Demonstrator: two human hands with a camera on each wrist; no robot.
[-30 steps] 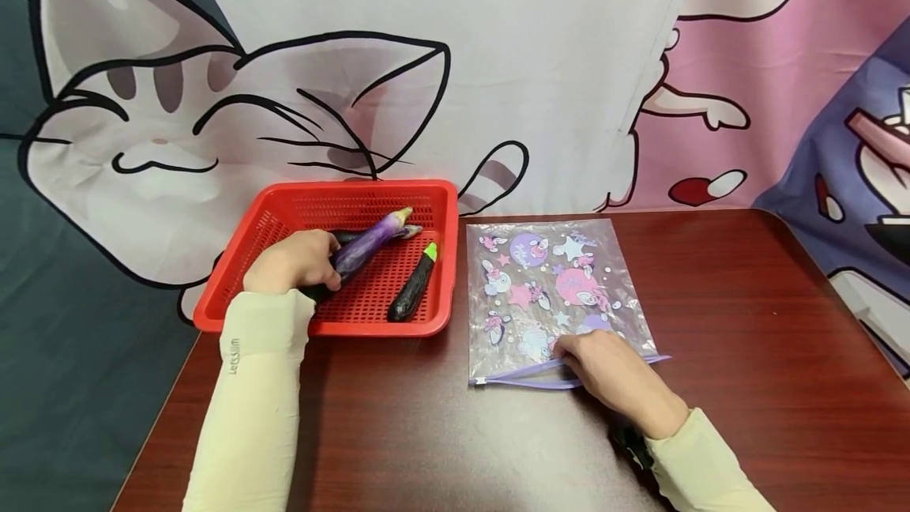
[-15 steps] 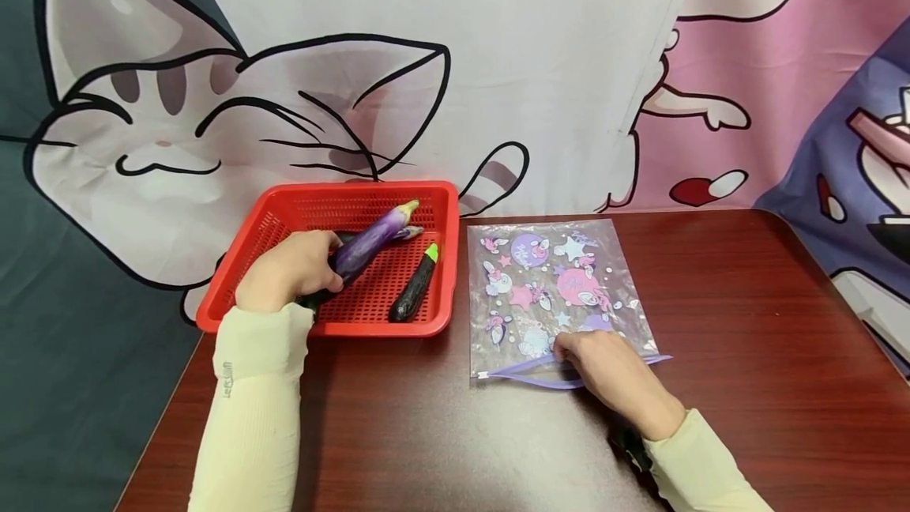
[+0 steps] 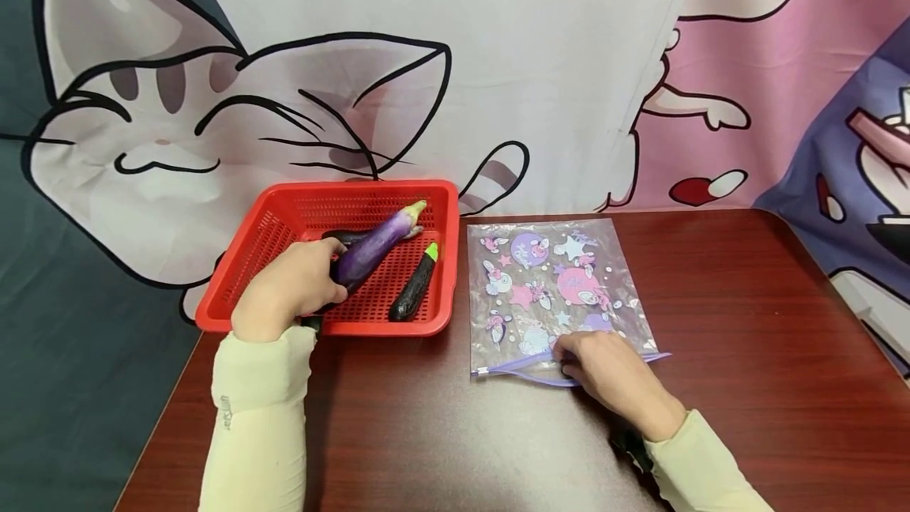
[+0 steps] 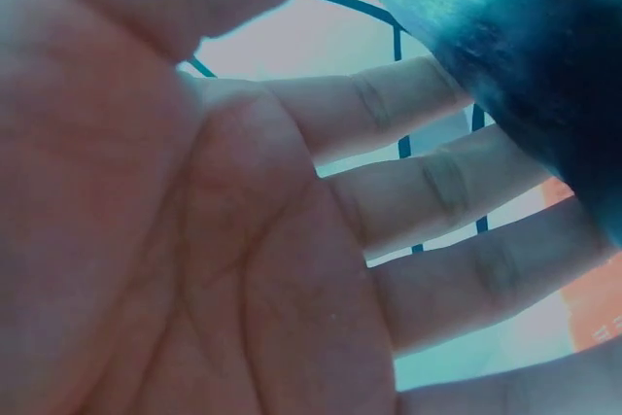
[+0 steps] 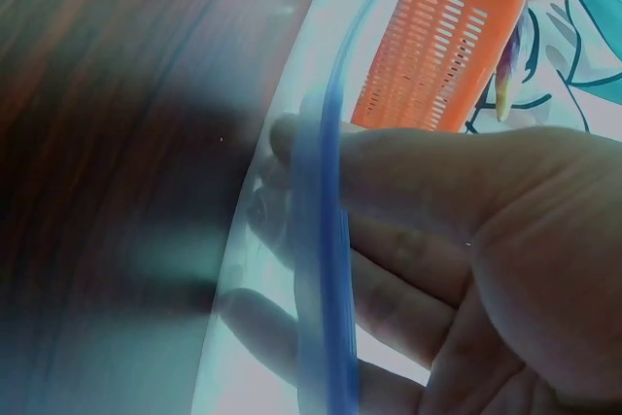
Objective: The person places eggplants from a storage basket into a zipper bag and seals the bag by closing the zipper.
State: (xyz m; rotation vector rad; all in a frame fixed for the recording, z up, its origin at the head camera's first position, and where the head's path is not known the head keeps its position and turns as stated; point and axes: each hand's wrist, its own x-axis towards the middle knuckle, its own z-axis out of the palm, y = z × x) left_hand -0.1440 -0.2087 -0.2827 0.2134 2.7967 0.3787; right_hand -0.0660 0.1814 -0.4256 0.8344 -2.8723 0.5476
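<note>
My left hand reaches into the red basket and grips a long purple eggplant by its lower end, thumb on one side and fingers on the other. In the left wrist view the fingertips meet the dark skin of the eggplant. The eggplant slants, its pale stem end raised toward the back right. My right hand pinches the open purple zip edge of a clear printed zip bag lying flat. The right wrist view shows the zip strip between thumb and fingers.
Inside the basket lie a small black vegetable with a bright green end and another dark long one, partly behind the eggplant. A brown wooden table bears everything. A cartoon-printed cloth hangs behind the table.
The eggplant has risen slightly and shifted right in my left hand, its stem end higher than before. My right hand stays at the bag's mouth, whose zip strips have moved a little.
</note>
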